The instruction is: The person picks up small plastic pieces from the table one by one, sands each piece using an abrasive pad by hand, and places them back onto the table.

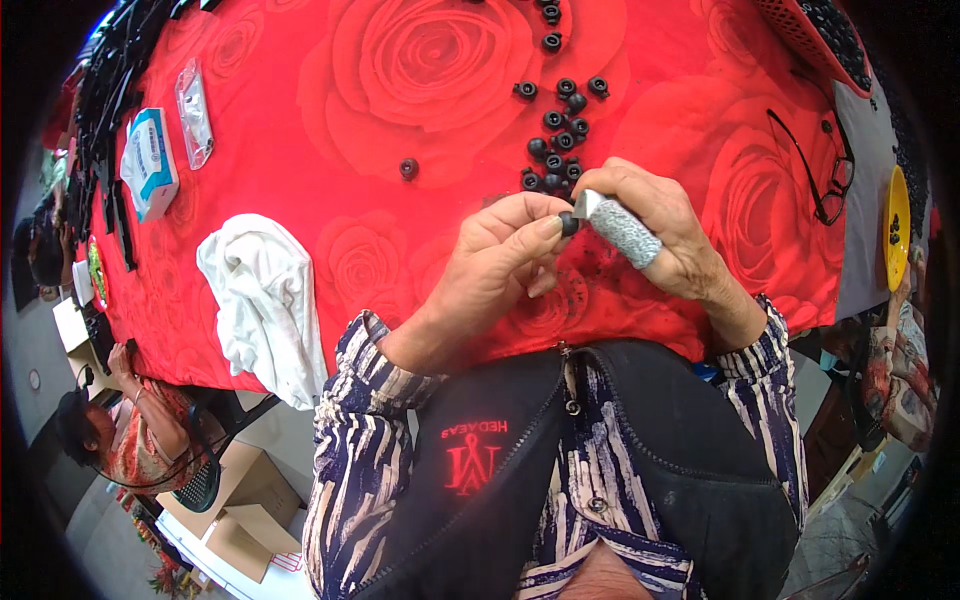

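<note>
Between the thumb and fingers of my left hand (510, 240) is a small round black knob-like part (569, 224). My right hand (655, 215) grips a short-bladed knife (625, 234) by its thick handle, which is wrapped in speckled grey material. The pale blade meets the edge of the black part, and both hands are close together over the red tablecloth (400, 230). Just beyond them lie several more black parts (565, 142), some dome up and some with a ringed opening showing. One black part (409, 169) sits apart to the left. Dark crumbs are scattered beneath my hands.
A white cloth (258, 290) lies left. Farther left are a blue-and-white tissue pack (150, 165), a clear pouch (195, 115) and black strips (110, 130). Eyeglasses (825, 180), a red basket (800, 35) and a co-worker's yellow plate (896, 245) are right. Another person (150, 430) sits left.
</note>
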